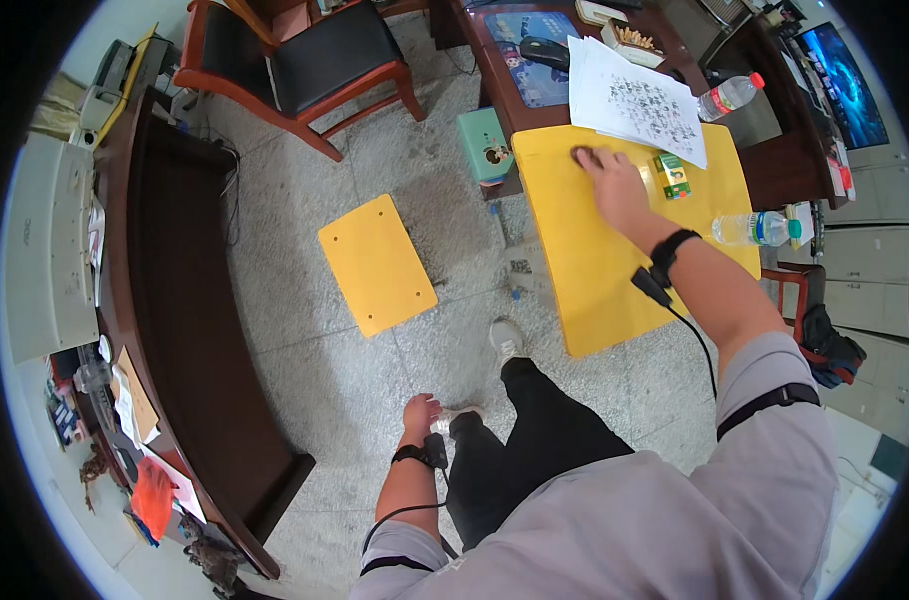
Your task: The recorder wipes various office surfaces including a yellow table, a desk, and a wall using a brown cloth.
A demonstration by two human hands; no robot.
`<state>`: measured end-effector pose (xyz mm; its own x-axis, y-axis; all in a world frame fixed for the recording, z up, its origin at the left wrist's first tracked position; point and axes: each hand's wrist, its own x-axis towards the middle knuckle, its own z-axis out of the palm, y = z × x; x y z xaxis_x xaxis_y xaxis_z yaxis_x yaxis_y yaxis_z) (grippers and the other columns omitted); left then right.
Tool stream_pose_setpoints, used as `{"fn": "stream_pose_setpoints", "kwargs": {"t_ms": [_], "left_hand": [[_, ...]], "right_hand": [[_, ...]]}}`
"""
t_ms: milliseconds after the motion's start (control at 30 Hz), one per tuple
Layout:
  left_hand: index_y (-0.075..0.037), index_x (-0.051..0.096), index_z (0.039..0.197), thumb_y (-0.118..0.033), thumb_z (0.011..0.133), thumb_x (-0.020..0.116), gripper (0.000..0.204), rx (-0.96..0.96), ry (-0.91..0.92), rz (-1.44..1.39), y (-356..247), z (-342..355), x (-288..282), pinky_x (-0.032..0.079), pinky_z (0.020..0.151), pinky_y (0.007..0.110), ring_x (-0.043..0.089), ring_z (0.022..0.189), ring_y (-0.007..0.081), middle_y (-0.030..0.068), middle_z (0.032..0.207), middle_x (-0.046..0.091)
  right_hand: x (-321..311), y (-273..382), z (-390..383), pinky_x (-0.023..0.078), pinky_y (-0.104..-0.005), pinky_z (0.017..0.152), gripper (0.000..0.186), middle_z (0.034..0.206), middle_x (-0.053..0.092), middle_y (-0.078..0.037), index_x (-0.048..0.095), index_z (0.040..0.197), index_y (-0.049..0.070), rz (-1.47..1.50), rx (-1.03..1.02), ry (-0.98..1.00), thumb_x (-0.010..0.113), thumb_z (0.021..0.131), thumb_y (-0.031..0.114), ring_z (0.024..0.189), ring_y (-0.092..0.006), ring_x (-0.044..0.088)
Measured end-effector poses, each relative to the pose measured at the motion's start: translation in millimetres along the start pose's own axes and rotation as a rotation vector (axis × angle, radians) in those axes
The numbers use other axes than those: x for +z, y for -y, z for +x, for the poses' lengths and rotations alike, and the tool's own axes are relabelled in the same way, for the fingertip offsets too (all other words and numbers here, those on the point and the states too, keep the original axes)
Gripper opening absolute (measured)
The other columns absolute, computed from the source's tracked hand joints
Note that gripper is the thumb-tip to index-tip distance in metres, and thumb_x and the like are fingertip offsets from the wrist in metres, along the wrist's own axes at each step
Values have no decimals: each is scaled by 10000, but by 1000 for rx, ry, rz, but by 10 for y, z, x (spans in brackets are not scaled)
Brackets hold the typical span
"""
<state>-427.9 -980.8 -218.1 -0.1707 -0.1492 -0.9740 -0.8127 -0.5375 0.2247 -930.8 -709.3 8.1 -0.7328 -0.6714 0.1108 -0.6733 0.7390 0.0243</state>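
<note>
My right hand [619, 190] reaches over a small yellow table [614, 285]. Its fingertips close on a small, dark, roundish thing [580, 154] near the table's far left corner; its kind is too small to tell. Sheets of paper with dark handwriting [639, 100] lie just beyond, overlapping the table's far edge. Right of that hand is a little green and yellow box [672, 176]. A clear bottle with a green cap [754, 229] lies on its side at the table's right. Low beside my leg hangs my left hand [421, 414], its fingers loosely bent and apart, with nothing visible in them.
A yellow stool [378, 265] stands on the floor to the left. Beyond it is a wooden chair with black padding [329, 65]. The dark desk behind the table bears a black mouse [544, 53] and a red-capped bottle [729, 97]. A green box [485, 145] stands beside the desk.
</note>
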Motion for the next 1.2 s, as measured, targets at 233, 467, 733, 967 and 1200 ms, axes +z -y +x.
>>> {"fn": "stream_pose_setpoints", "kwargs": {"t_ms": [233,467,733,967,1200], "left_hand": [[-43,567,1284,-284,956,471,419,-12,-38,17,-27,-6,-94,517,809,418,674,945,274,144,1122,665],[-53,575,1275,-291,956,475,410,-30,-29,0,86,33,-66,509,794,410,674,952,272,134,1121,668],[-62,573,1269,-297,950,451,415,-57,-40,20,215,26,-75,501,805,415,679,959,260,126,1102,683],[-60,574,1263,-312,942,461,423,-42,-34,11,169,48,30,499,807,421,676,892,247,115,1039,690],[-65,579,1247,-319,936,470,416,-34,-18,36,159,70,32,499,784,417,671,876,248,112,1023,688]], "right_hand": [[183,356,43,479,-457,856,513,1190,580,-61,573,1338,146,-25,-28,-91,563,832,63,1029,-301,570],[69,-76,-103,493,-444,815,498,1129,573,-73,601,1330,132,-33,-113,-10,573,837,66,1031,-297,563],[154,208,85,487,-428,810,492,1067,555,-100,608,1329,110,-56,20,-32,575,840,64,1023,-296,559],[-48,287,-140,479,-427,810,484,1059,544,-110,609,1333,94,-48,-107,34,567,852,64,1032,-299,553],[43,209,202,497,-440,855,544,1107,545,-136,573,1385,133,-58,10,43,558,850,41,1047,-333,557]]}}
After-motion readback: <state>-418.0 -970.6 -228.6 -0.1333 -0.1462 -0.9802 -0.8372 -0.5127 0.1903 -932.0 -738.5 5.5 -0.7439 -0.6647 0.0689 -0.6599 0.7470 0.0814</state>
